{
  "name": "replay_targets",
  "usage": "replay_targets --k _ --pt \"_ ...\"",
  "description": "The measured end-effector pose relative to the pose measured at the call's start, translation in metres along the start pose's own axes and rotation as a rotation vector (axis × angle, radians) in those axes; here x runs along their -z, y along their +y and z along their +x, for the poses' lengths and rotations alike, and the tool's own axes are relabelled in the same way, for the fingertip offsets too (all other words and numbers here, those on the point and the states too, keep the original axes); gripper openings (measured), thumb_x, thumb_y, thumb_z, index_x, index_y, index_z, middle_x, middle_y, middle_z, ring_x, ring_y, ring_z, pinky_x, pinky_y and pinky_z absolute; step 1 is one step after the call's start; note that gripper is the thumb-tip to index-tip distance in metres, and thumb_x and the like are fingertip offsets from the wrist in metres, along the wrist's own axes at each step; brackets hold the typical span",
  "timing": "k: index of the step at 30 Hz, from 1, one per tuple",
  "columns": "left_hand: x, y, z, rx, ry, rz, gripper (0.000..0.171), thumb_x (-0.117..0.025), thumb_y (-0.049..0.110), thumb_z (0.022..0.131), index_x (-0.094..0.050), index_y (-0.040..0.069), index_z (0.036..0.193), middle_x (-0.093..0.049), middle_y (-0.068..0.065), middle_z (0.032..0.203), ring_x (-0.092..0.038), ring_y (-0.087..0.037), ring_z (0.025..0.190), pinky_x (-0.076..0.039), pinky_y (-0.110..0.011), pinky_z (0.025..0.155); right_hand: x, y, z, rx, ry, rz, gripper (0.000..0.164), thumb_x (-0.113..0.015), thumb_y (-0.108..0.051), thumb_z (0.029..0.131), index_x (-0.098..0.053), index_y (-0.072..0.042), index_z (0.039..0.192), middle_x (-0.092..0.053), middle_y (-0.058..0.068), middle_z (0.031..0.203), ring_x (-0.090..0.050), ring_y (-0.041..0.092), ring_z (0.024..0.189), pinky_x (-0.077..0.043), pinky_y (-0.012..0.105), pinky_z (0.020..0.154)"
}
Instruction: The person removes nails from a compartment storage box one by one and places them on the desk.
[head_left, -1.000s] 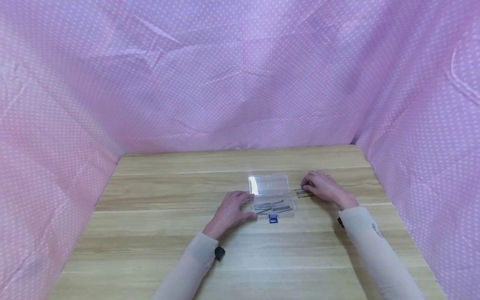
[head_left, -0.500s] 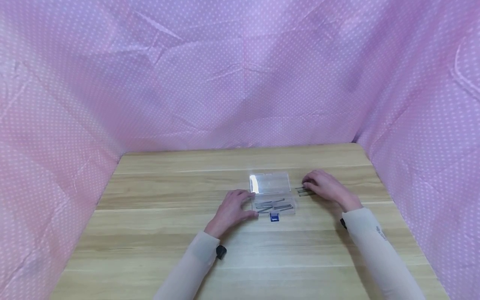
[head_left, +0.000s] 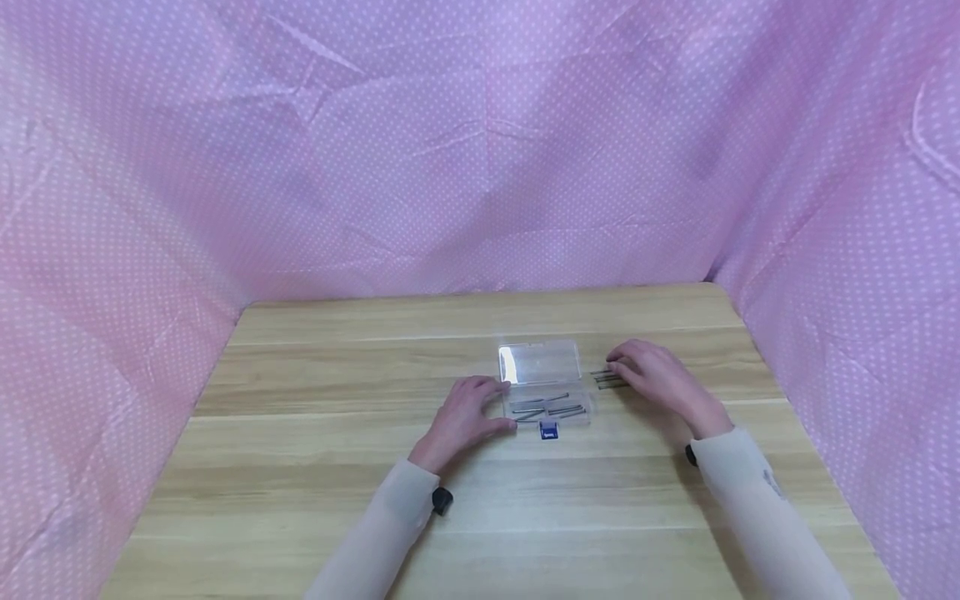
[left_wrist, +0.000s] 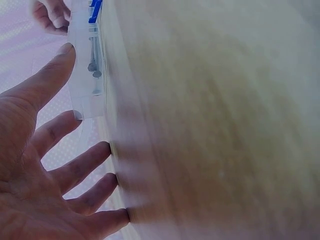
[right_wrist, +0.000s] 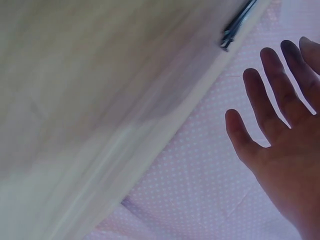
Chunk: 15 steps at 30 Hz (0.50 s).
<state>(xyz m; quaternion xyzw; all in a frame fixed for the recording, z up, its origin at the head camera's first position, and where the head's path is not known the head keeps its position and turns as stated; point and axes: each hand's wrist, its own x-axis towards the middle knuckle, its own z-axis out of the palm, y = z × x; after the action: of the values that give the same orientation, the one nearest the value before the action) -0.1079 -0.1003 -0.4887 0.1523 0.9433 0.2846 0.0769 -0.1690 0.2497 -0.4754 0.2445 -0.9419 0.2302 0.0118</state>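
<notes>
A clear plastic box [head_left: 581,400] lies on the table with its lid [head_left: 540,363] folded back. Several long grey nails [head_left: 566,412] lie inside it, their flat round heads showing in the left wrist view. My left hand [head_left: 463,417] holds the box at its left end, thumb at the front corner and index finger at the back one; the other fingers are spread on the table. Right of the box lies a small bunch of loose nails [head_left: 606,381], partly hidden under my right hand [head_left: 654,375]. In the right wrist view, that hand's fingers [right_wrist: 257,97] are spread, apart from the nails.
A blue tag [head_left: 549,431] sits at the box's front edge. The wooden table [head_left: 360,358] has its far edge against pink dotted cloth [head_left: 480,167], which also hangs along both sides. Each wrist carries a small black device [head_left: 442,500].
My right hand has loosened its fingers over the loose nails and shifted slightly right. The left hand keeps its place at the box. The head view has tilted a little.
</notes>
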Motion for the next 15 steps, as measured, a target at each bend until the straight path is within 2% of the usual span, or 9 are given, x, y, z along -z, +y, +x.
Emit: replay_targets --k 9,15 --pt "0.0 -0.003 0.001 -0.01 0.01 -0.025 0.071 -0.086 0.046 0.082 -0.062 0.018 0.143 -0.055 -0.012 0.149 -0.045 -0.034 0.14 -0.039 -0.054 0.115 0.002 -0.021 -0.002 0.076 0.119 -0.003 0.013 -0.07 -0.01 0.098 -0.073 -0.002 0.108 -0.073 0.016 0.11 -0.068 0.037 0.104 -0.052 0.059 0.096" --pt "0.0 -0.004 0.002 -0.005 0.007 -0.026 0.071 -0.086 0.045 0.083 -0.062 0.019 0.144 -0.054 -0.012 0.149 -0.044 -0.034 0.14 -0.038 -0.053 0.116 -0.004 -0.033 -0.003 0.156 0.21 0.023 0.011 -0.075 -0.003 0.092 -0.074 -0.002 0.102 -0.074 0.014 0.103 -0.069 0.034 0.097 -0.056 0.055 0.091"
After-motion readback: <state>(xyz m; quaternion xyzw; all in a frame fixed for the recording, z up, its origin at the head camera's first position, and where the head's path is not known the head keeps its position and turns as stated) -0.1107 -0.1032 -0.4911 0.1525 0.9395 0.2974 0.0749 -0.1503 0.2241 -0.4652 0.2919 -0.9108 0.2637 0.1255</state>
